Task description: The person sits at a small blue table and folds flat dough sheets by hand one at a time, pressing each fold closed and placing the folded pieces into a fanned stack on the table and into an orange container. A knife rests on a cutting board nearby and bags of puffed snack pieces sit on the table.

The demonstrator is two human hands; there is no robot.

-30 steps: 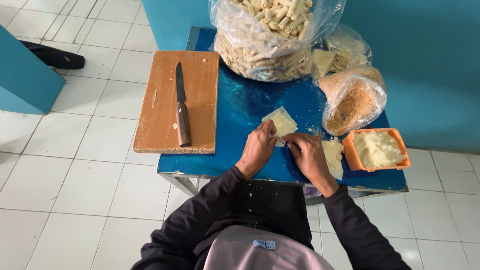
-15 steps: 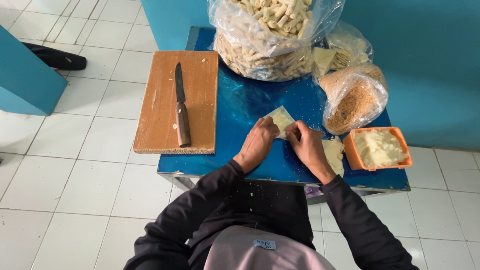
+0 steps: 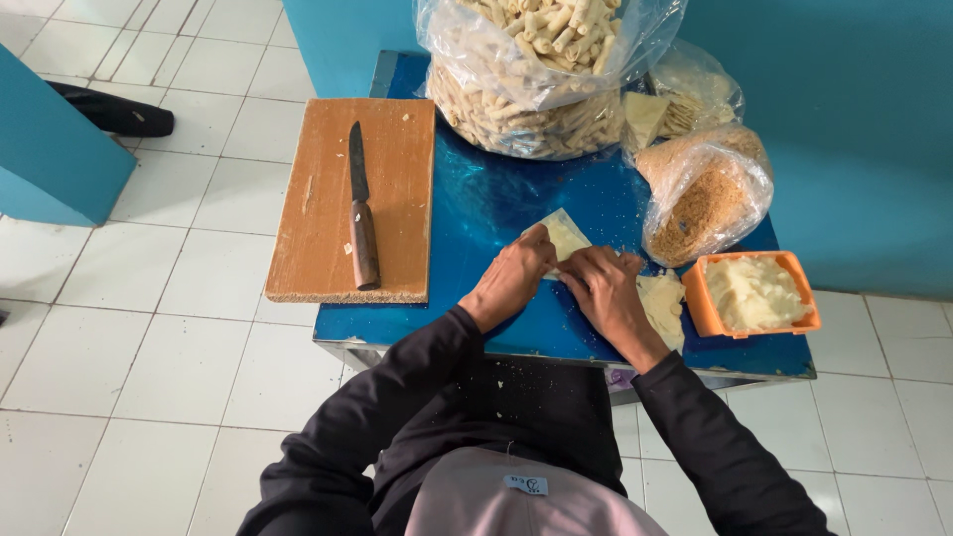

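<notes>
Far left of the hands: wooden cutting board (image 3: pixel 347 199) overhangs the blue table (image 3: pixel 486 208) edge on its left side; a brown-handled knife (image 3: pixel 360 220) lies on it, blade pointing away from the person. Risk: a sweep of the left elbow could nudge the board further off the edge, knife with it.

Left hand (image 3: pixel 511 278) presses fingers down on the near-left corner of a pale square pastry wrapper (image 3: pixel 566 235); fingers curled, pinching the edge. Right hand (image 3: pixel 608 293) meets it from the right, fingertips on the same wrapper, folding or rolling; exact grip partly hidden. Wrapper lies flat on the table directly under and beyond both hands. Risk: thin sheet may tear if the hands pull apart unevenly.

Beyond the hands: large clear bag of finished rolls (image 3: pixel 541 69). Right of the right hand: stack of wrappers (image 3: pixel 663 303), breadcrumb bag (image 3: pixel 707 194), orange tub of filling (image 3: pixel 754 295) near the table's front edge. Open room is mainly between the board and the left hand.
</notes>
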